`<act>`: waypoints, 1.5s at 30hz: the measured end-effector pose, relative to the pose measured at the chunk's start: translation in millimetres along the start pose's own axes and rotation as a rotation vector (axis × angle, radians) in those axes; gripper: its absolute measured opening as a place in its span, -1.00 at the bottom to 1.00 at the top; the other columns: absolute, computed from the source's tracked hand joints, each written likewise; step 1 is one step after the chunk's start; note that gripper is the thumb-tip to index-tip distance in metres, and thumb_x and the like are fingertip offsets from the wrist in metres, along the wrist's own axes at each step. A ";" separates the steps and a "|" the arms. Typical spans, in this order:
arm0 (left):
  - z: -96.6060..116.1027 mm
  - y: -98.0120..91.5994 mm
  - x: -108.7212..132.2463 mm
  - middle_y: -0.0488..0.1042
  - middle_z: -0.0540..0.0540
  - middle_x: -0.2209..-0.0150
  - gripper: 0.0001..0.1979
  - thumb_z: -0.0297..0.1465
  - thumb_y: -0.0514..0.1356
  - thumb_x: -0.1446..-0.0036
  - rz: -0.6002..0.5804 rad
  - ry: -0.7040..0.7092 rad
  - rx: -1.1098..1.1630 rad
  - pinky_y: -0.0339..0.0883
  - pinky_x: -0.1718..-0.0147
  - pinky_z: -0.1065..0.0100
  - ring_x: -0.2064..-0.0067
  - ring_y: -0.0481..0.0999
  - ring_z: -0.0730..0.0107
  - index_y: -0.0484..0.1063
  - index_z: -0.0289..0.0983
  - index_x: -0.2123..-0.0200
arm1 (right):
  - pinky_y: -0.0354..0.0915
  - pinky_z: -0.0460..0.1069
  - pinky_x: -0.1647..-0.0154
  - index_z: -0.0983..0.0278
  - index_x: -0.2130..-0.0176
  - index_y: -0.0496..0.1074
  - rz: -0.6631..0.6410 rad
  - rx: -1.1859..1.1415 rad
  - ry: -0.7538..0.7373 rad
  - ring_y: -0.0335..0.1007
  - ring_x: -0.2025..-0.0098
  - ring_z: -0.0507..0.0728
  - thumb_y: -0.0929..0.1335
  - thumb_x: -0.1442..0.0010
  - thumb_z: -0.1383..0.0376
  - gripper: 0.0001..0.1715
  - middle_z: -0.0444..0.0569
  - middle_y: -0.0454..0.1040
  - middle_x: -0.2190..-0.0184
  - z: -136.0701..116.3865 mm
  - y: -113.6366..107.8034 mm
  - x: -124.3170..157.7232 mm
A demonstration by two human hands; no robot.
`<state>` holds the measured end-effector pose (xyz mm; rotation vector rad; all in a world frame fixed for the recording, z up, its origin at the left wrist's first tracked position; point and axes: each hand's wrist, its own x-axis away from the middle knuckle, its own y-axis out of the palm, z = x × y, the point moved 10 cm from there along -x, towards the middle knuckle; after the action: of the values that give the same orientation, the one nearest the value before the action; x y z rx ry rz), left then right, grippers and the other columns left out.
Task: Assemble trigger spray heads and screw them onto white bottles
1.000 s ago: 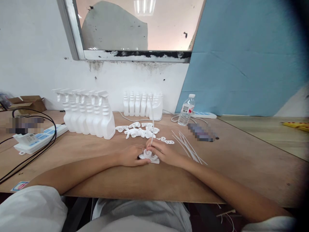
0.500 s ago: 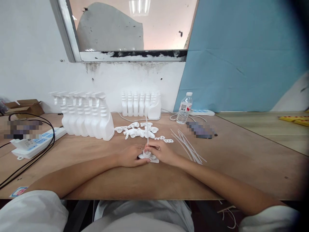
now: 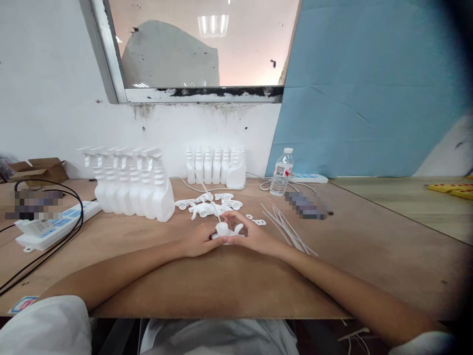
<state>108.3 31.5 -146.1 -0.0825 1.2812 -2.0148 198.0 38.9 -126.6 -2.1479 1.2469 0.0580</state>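
Note:
Low over the tabletop, my left hand [image 3: 202, 240] is closed on a white trigger spray head [image 3: 222, 229], its thumb along the near side. My right hand [image 3: 256, 236] grips the same spray head from the right, fingers curled behind it and thumb in front. A thin white dip tube [image 3: 204, 185] rises from the head's collar, tilted up and to the left. Just beyond my hands lies a pile of loose white spray heads [image 3: 203, 209]. Small white gaskets [image 3: 260, 222] lie beside my right hand, and several loose dip tubes [image 3: 290, 230] are fanned out further right.
At the left stands a row of white bottles with spray heads [image 3: 135, 190]; open-necked white bottles [image 3: 216, 166] line the wall. A water bottle [image 3: 282, 172] and a blurred phone-like object [image 3: 305, 204] are back right. A power strip [image 3: 59, 224] with black cables sits left.
The dip tube has gone from upright to leaning left. My right hand has moved from the tube down to the spray head's side, and the head is lifted and tilted.

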 end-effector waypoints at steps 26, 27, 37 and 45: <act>-127.8 -75.1 -237.8 0.21 -0.46 -0.21 -0.30 -0.33 0.29 -0.10 0.390 -0.416 -0.297 0.16 -0.11 0.07 -0.26 0.14 -0.18 0.11 -0.46 -0.22 | 0.32 0.00 0.27 0.26 0.32 0.32 0.822 -0.348 0.178 0.41 0.34 0.08 0.59 0.33 0.17 -0.40 -0.08 0.47 0.31 98.5 -219.3 29.3; -122.9 -74.0 -235.9 0.22 -0.43 -0.20 -0.37 -0.34 0.31 -0.07 0.372 -0.391 -0.317 0.15 -0.12 0.08 -0.25 0.15 -0.16 0.20 -0.44 -0.16 | 0.31 -0.03 0.31 0.26 0.32 0.34 0.827 -0.363 0.162 0.40 0.36 0.06 0.59 0.31 0.18 -0.42 -0.10 0.46 0.33 98.6 -221.8 29.7; -59.9 -125.1 -168.6 0.51 -0.20 0.05 -0.47 -0.20 0.26 -0.04 0.268 -0.289 -0.372 0.34 0.21 0.27 0.09 0.51 0.07 0.32 -0.29 -0.06 | 0.23 -0.07 0.42 0.24 0.26 0.51 0.804 -0.197 0.096 0.26 0.46 0.01 0.60 0.31 0.16 -0.44 -0.17 0.43 0.47 56.2 -250.7 19.7; -13.6 -173.9 -95.6 0.47 -0.20 -0.06 -0.29 -0.03 0.24 0.01 0.058 -0.303 -0.496 0.30 0.21 0.28 0.06 0.50 0.10 0.30 -0.22 -0.17 | 0.32 0.01 0.28 0.32 0.32 0.52 0.689 -0.052 -0.072 0.36 0.39 0.04 0.59 0.16 0.16 -0.58 -0.05 0.50 0.39 -60.3 -261.4 -21.8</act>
<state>77.6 140.5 17.5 -0.5542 1.5280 -1.5242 376.8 111.3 61.1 -1.6434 1.8948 0.4545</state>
